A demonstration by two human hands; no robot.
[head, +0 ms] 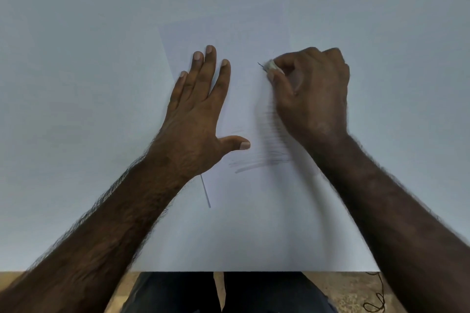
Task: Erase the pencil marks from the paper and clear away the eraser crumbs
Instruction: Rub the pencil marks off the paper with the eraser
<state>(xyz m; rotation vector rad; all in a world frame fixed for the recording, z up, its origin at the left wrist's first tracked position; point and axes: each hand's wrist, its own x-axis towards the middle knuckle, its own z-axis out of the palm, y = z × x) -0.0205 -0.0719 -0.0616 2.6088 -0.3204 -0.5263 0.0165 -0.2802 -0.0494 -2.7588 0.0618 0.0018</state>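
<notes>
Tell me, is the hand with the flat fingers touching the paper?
Touching. The head view shows the left hand spread flat on the paper, fingers straight with no gap beneath, while the right hand grips the eraser.

White table (76, 84), flat, fills most of view; near edge straight, running across bottom. White paper (254, 211) flat on table at centre, barely distinct from tabletop; left edge marked by thin grey shadow line. Faint pencil marks (256, 164) smudged across sheet's middle. Left hand (198, 109) flat on paper's left part, fingers spread. Right hand (312, 94) on sheet, pinching small pale eraser (270, 65) against paper.
</notes>
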